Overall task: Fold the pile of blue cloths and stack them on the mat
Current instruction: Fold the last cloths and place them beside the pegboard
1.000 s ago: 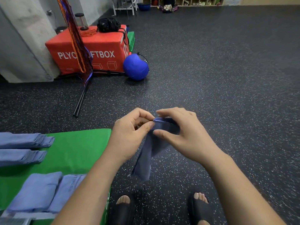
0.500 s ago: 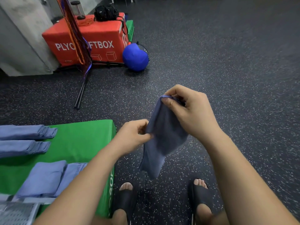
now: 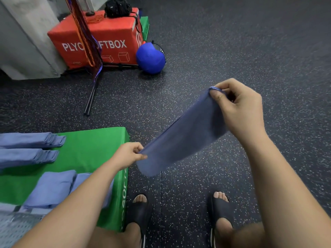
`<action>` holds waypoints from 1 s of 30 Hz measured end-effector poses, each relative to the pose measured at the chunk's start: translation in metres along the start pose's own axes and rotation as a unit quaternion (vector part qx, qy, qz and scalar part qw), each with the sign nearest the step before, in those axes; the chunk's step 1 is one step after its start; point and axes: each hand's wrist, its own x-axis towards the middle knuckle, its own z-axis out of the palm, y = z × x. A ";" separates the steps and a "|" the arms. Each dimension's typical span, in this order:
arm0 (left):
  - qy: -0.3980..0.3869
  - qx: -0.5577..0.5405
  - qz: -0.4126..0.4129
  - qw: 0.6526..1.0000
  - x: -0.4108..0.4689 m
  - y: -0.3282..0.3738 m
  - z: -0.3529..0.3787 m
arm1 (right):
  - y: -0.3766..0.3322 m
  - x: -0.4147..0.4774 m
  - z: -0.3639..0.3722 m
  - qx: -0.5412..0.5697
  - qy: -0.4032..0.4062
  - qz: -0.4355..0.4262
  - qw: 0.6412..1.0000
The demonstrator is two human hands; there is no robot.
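A blue cloth (image 3: 182, 138) hangs stretched in the air between my two hands, above the dark floor. My right hand (image 3: 240, 108) pinches its upper corner, higher and farther away. My left hand (image 3: 129, 154) pinches the lower end, close to the corner of the green mat (image 3: 89, 149). On the mat lie two folded stacks of blue cloths (image 3: 30, 149) at the far left. A loose pile of blue cloths (image 3: 55, 188) sits nearer to me, partly hidden by my left forearm.
A red plyo soft box (image 3: 114, 34) with a black bag on top stands at the back left, a blue ball (image 3: 149, 58) beside it. Coloured ropes and a black pole (image 3: 90, 97) hang down there. My sandalled feet are below, and a perforated grey surface (image 3: 16, 228) lies bottom left.
My hands, together at the cloth's top edge a second ago, have drawn apart. The right hand went up and right, the left down and left, pulling the cloth out long.
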 end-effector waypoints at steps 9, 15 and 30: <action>0.049 0.083 -0.075 0.992 0.001 -0.053 -0.020 | 0.017 0.007 -0.009 -0.005 0.048 0.039 0.998; 0.007 0.134 -0.130 0.982 -0.003 -0.080 -0.024 | 0.018 0.009 -0.009 -0.015 0.069 0.052 0.996; 0.075 0.035 -0.147 0.986 -0.009 -0.026 -0.041 | 0.025 0.011 0.000 -0.032 0.089 0.076 0.993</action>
